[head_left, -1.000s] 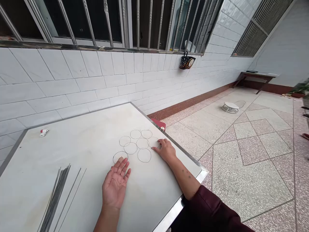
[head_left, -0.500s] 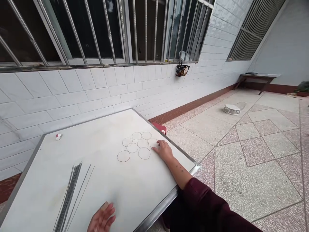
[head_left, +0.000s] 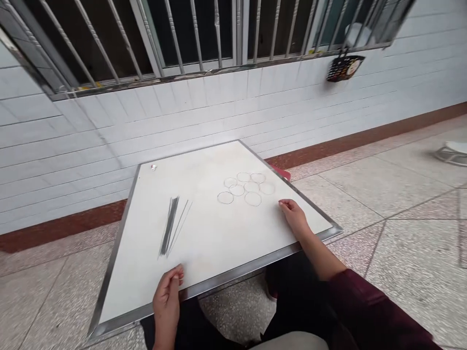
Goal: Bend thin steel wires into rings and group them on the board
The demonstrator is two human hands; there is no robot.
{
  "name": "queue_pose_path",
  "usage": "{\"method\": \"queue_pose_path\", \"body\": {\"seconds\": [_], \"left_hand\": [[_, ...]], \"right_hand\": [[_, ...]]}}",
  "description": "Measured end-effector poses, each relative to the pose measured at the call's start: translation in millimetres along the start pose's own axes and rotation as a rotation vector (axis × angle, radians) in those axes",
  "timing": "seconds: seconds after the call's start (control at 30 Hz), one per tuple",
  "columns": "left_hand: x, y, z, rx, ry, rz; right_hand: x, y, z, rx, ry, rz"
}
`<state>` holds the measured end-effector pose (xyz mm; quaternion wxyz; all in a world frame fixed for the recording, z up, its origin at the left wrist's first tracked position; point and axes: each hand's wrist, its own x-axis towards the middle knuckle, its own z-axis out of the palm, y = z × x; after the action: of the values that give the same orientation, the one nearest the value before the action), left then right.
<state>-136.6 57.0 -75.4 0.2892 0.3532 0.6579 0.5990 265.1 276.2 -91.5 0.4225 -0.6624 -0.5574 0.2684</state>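
Eight thin rings [head_left: 252,192] lie clustered near the right hand [head_left: 292,214], its thumb and fingertips together, and grey rods [head_left: 170,226] lie beyond the left hand [head_left: 167,294], its fingers curled against the thumb, both sets on a white table [head_left: 207,238].

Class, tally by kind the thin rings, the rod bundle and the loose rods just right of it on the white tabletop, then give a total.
Thin rings: 8
Rod bundle: 1
Loose rods: 2
Total: 11, counting the bundle as one
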Motion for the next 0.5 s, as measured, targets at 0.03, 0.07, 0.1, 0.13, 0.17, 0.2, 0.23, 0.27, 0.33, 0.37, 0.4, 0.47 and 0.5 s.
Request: {"method": "queue_pose_path", "body": {"seconds": [0.03,0.07,0.1,0.13,0.17,0.2,0.23,0.27,0.33,0.37,0.4,0.47,0.5], "left_hand": [[-2.6,0.7,-0.3,0.015,0.001,0.021],[-5.1,1.7,-0.4,0.034,-0.013,0.041],[-7.3,2.9,-0.5,0.054,-0.022,0.064],[-9.2,4.2,-0.5,0.073,-0.039,0.087],[-10.4,5.6,-0.6,0.092,-0.051,0.109],[-10.9,7.0,-0.9,0.109,-0.063,0.128],[-10.5,8.3,-1.4,0.126,-0.067,0.144],[-9.4,9.3,-2.3,0.146,-0.062,0.158],[-5.3,10.0,-5.3,0.184,-0.028,0.181],[-2.7,9.6,-7.2,0.202,-0.001,0.188],[-0.1,8.7,-9.2,0.216,0.031,0.193],[4.3,5.4,-12.5,0.236,0.098,0.197],[5.7,3.3,-13.4,0.242,0.128,0.197]], "right_hand": [[-14.8,-0.9,3.0,0.007,-0.018,-0.016],[-30.3,-2.0,6.6,0.011,-0.038,-0.034],[-46.1,-3.5,10.5,0.014,-0.066,-0.053],[-61.6,-5.7,14.8,0.016,-0.104,-0.080],[-76.3,-9.1,19.2,0.018,-0.149,-0.115],[-89.5,-14.0,23.9,0.017,-0.197,-0.156],[-100.9,-20.6,28.8,0.014,-0.253,-0.203],[-110.1,-29.2,34.3,0.012,-0.313,-0.255],[-121.6,-51.8,48.0,0.007,-0.447,-0.381],[-123.7,-65.4,56.9,0.002,-0.516,-0.452],[-123.5,-79.8,67.5,-0.004,-0.579,-0.522],[-117.3,-109.1,93.6,-0.030,-0.666,-0.643],[-111.9,-123.1,108.8,-0.051,-0.694,-0.691]]}}
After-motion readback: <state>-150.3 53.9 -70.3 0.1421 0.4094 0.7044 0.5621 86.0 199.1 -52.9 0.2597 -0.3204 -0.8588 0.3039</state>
